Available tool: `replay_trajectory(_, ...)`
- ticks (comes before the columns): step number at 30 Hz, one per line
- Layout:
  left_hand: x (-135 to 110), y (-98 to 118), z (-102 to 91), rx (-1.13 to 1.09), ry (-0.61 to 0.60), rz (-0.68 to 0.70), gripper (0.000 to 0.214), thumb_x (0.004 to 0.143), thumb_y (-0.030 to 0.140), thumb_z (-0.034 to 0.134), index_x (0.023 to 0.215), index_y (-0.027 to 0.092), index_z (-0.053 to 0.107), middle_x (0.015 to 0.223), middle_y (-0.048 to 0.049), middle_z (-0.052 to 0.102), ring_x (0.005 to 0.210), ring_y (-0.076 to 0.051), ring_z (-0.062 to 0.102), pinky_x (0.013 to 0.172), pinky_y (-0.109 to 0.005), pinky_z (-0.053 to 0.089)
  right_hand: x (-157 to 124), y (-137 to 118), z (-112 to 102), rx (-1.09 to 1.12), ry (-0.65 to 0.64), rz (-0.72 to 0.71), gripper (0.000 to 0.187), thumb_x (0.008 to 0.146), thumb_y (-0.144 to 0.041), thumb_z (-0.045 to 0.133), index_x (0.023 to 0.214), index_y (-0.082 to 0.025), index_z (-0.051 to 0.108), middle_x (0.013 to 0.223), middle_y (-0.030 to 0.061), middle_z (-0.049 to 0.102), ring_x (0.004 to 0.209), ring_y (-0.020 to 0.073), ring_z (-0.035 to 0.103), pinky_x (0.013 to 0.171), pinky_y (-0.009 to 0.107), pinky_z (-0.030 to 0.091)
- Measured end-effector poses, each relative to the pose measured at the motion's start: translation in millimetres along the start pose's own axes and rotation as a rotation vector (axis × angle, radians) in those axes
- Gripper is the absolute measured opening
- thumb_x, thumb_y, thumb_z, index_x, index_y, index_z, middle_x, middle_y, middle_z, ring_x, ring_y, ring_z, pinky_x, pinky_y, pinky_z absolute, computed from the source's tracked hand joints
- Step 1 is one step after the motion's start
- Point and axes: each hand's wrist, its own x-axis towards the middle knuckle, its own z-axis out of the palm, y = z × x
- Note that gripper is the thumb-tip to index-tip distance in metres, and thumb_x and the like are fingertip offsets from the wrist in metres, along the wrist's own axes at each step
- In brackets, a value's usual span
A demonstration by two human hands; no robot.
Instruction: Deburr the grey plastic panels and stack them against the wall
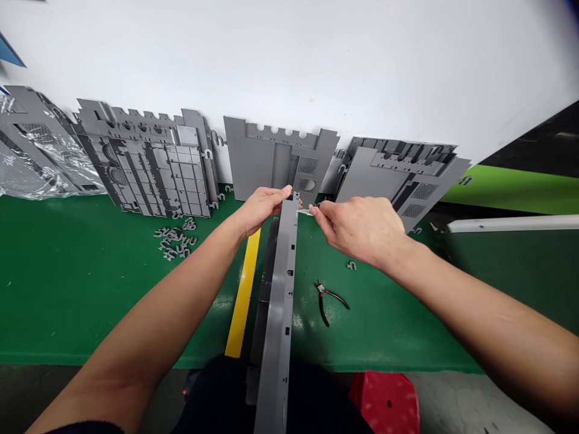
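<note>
A long grey plastic panel (pixel 283 253) stands on edge in front of me, running from my body toward the back of the green table. My left hand (pixel 262 208) is closed around its far end, thumb on top. Close by on the other side, my right hand (pixel 362 226) is closed with the fingers pinched. From its fingertips a thin, pale, blade-like piece (pixel 305 211) points at the panel's far end. Its handle, if any, is hidden in the hand, and I cannot tell whether the tip touches the panel.
Side cutters (pixel 323 295) lie right of the panel, with a grey hook-shaped clip (pixel 351 265) beyond. Left are a yellow strip (pixel 244 289) and a pile of clips (pixel 176 238). Several grey panels (pixel 257 157) lean against the white wall. A red stool (pixel 389 401) stands below the table edge.
</note>
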Motion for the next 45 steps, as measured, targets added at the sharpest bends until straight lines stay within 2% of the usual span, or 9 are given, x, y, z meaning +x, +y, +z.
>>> replay_trajectory(9,-1.3,1.1,-0.3,-0.007,-0.002,-0.004,0.050,0.081,0.066,0.077,0.089,0.017,0.083,0.105,-0.0152,0.082,0.104,-0.027,0.074,0.105,-0.041,0.055,-3.6,-7.7,-6.7,-0.015,-0.029,0.013,0.070,0.107,-0.054,0.011,0.090,-0.020,0.071,0.067,0.0132,0.068,0.058,0.0261,0.063,0.060,0.035,0.031)
replay_trajectory(15,0.3,-0.6,-1.1,-0.002,-0.004,0.008,0.051,0.081,0.067,0.076,0.090,0.017,0.082,0.106,-0.0149,0.081,0.107,-0.027,0.074,0.105,-0.041,0.054,-4.9,-10.7,-8.3,-0.036,-0.035,0.032,0.069,0.107,-0.054,0.011,0.090,-0.021,0.069,0.065,0.0125,0.067,0.056,0.0247,0.063,0.057,0.034,0.029)
replay_trajectory(22,-4.0,1.0,-6.8,-0.003,-0.004,0.033,0.054,0.081,0.067,0.076,0.091,0.015,0.082,0.110,-0.0175,0.081,0.109,-0.029,0.073,0.106,-0.044,0.054,-24.8,-30.0,-5.2,0.012,-0.013,-0.062,0.067,0.108,-0.054,0.010,0.089,-0.022,0.066,0.060,0.0072,0.063,0.053,0.0220,0.059,0.056,0.033,0.022)
replay_trajectory(26,-5.4,0.9,-7.5,-0.010,0.006,0.033,0.056,0.079,0.069,0.076,0.091,0.015,0.082,0.108,-0.0180,0.081,0.108,-0.030,0.073,0.104,-0.046,0.055,-22.3,-21.2,-1.7,0.102,0.012,-0.012,0.067,0.108,-0.059,0.011,0.090,-0.023,0.065,0.064,0.0046,0.065,0.055,0.0195,0.056,0.056,0.032,0.019)
replay_trajectory(30,-5.1,0.9,-6.4,-0.014,0.007,0.020,0.052,0.080,0.067,0.076,0.090,0.016,0.082,0.106,-0.0164,0.081,0.105,-0.028,0.073,0.102,-0.042,0.056,-9.2,-8.9,6.4,0.178,0.027,0.065,0.065,0.108,-0.062,0.014,0.088,-0.023,0.063,0.067,0.0030,0.066,0.059,0.0191,0.055,0.057,0.031,0.019)
replay_trajectory(37,-3.4,-0.2,-7.4,-0.030,0.022,-0.017,0.049,0.081,0.065,0.077,0.089,0.017,0.082,0.099,-0.0141,0.081,0.096,-0.025,0.075,0.094,-0.039,0.058,2.3,-8.9,18.0,0.164,0.088,0.057,0.063,0.108,-0.060,0.015,0.086,-0.024,0.063,0.062,0.0019,0.061,0.053,0.0178,0.047,0.057,0.031,0.017)
replay_trajectory(40,-2.6,-1.3,-6.3,-0.029,0.026,-0.004,0.049,0.081,0.065,0.077,0.089,0.016,0.082,0.098,-0.0136,0.081,0.093,-0.025,0.075,0.098,-0.039,0.057,3.3,-7.9,17.8,0.116,0.125,0.033,0.063,0.108,-0.058,0.016,0.083,-0.024,0.063,0.060,0.0027,0.060,0.050,0.0178,0.045,0.057,0.032,0.016)
replay_trajectory(45,-3.4,-1.0,-4.1,-0.019,0.031,0.017,0.051,0.080,0.067,0.077,0.088,0.017,0.082,0.103,-0.0148,0.081,0.101,-0.028,0.074,0.105,-0.043,0.055,-1.2,-7.3,16.2,0.072,0.141,-0.012,0.064,0.108,-0.056,0.015,0.081,-0.023,0.063,0.058,0.0037,0.058,0.048,0.0171,0.044,0.058,0.033,0.015)
